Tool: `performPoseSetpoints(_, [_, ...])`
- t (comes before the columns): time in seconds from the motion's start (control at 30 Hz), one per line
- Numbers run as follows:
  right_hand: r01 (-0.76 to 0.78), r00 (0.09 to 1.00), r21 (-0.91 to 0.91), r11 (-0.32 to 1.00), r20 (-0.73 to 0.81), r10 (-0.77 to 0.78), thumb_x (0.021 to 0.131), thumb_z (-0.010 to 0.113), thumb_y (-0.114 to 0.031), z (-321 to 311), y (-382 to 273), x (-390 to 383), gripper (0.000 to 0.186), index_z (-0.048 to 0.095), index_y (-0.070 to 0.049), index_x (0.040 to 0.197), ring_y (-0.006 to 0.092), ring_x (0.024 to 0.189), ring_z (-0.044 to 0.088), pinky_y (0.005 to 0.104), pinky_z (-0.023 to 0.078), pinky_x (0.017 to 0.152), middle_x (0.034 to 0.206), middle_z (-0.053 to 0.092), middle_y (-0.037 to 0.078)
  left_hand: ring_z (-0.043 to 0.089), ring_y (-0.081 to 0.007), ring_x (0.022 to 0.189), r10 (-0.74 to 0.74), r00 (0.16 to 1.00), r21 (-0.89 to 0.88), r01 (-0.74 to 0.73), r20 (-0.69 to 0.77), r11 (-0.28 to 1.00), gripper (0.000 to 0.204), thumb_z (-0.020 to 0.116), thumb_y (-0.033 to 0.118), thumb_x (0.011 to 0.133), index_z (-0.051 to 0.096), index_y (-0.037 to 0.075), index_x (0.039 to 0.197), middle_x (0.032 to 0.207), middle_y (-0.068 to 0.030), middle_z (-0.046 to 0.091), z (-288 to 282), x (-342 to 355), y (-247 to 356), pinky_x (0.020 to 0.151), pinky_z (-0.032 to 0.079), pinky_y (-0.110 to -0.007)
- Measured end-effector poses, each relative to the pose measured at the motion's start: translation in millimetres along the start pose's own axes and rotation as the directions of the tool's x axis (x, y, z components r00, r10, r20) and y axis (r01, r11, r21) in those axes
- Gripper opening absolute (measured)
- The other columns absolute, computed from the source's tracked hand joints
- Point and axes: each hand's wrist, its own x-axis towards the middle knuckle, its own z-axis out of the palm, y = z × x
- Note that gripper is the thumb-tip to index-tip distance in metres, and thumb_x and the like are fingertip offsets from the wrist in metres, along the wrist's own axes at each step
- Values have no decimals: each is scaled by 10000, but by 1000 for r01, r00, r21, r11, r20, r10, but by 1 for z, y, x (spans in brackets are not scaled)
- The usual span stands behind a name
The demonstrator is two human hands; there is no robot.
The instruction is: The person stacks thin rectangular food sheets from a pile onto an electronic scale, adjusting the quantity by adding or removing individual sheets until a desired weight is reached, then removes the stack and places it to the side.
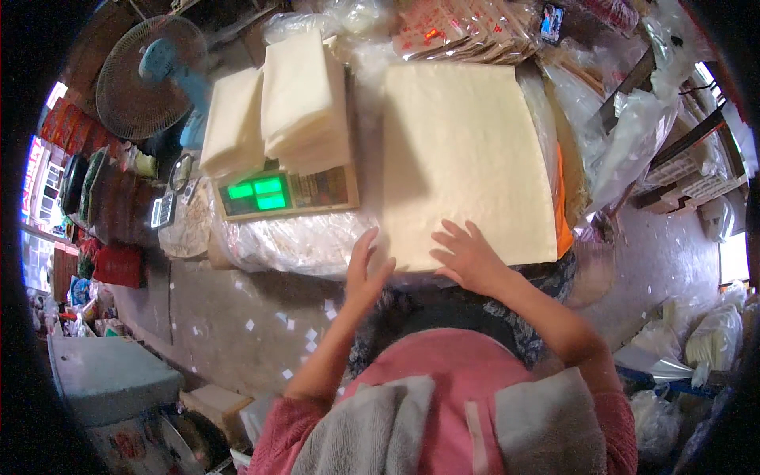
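Note:
A large cream rectangular sheet (467,158), cloth or paper, lies flat in front of me; I cannot tell whether it is one layer or several. Over its near edge my right hand (473,257) is spread, fingers apart, touching or just above the surface. My left hand (369,271) is by the sheet's near left corner, its fingers parted and nothing in them. To the left, two folded cream bundles (302,99) rest on a weighing scale (324,190) with a lit green display.
Under the scale is a clear plastic-wrapped pile (293,241). Brown printed packages (467,32) lie at the back. A fan (150,75) and a calculator (163,210) are at the left. Plastic bags (633,142) crowd the right, and white scraps (311,340) dot the floor.

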Motion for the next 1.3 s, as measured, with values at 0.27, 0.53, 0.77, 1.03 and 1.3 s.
performPoseSetpoints(0.27, [-7,990,236,972,-133,40,804,606,-113,8,-1,-2,143,592,-48,931,297,1018,571,445,434,905,1010,608,120,464,-240,1176,126,979,33,-122,-160,992,415,624,81,804,521,-7,1197,1240,-136,506,3,-5,-4,1004,359,-349])
performPoseSetpoints(0.53, [-183,966,530,828,-62,253,774,562,-92,-3,-1,13,102,481,-36,799,331,696,512,429,421,644,754,518,161,489,-218,1160,83,993,79,-76,-84,994,361,610,156,866,525,23,1191,1193,-98,544,13,0,15,1019,352,-367])
performPoseSetpoints(0.77, [-225,953,599,768,-29,301,775,547,-91,1,1,17,133,493,-30,879,344,761,533,425,432,686,791,536,170,509,-208,1067,51,985,-47,-60,-167,997,293,598,115,863,554,-5,1126,1125,-103,551,15,2,16,958,372,-313])
performPoseSetpoints(1.03, [-216,974,465,858,46,221,759,552,-119,-3,10,25,143,567,-38,876,328,804,573,406,457,706,829,581,145,507,-209,1078,-5,986,-73,-7,-166,997,262,555,114,885,548,-12,1115,1119,-105,550,14,-1,17,972,366,-317])
performPoseSetpoints(1.3, [-472,855,707,527,222,469,777,727,-235,-17,26,27,207,651,-56,845,113,669,564,274,467,632,737,627,51,525,-255,1048,209,957,144,-182,-201,973,199,549,110,889,582,-6,1047,1080,-139,571,11,14,30,948,385,-338])
